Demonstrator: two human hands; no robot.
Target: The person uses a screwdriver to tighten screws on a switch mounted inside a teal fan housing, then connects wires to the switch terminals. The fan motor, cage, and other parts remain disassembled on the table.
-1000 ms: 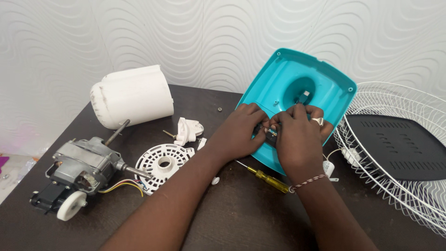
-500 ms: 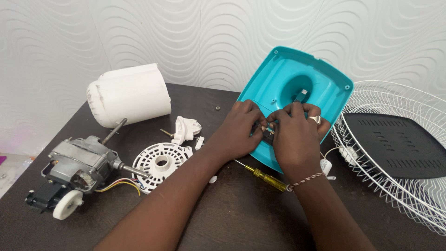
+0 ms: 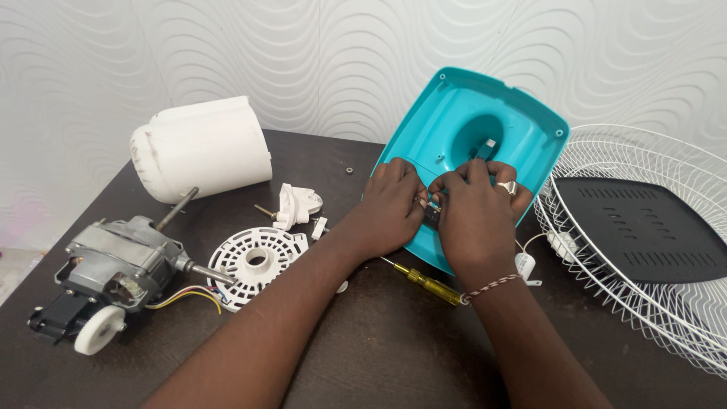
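Note:
A teal plastic fan base cover leans tilted on the dark table, hollow side toward me. Both hands rest on its lower half. My left hand and my right hand pinch a small dark part between their fingertips, mostly hidden by the fingers. A ring sits on my right hand, a thread bracelet on its wrist. A yellow-handled screwdriver lies on the table just under my right forearm.
A grey fan motor with coloured wires lies at the left. Behind it sits a white motor housing. A white vented disc and small white parts lie mid-table. A white wire fan guard holding a dark panel fills the right.
The view has drifted slightly. Both hands stay together on the teal cover, with only small finger movements around the dark part.

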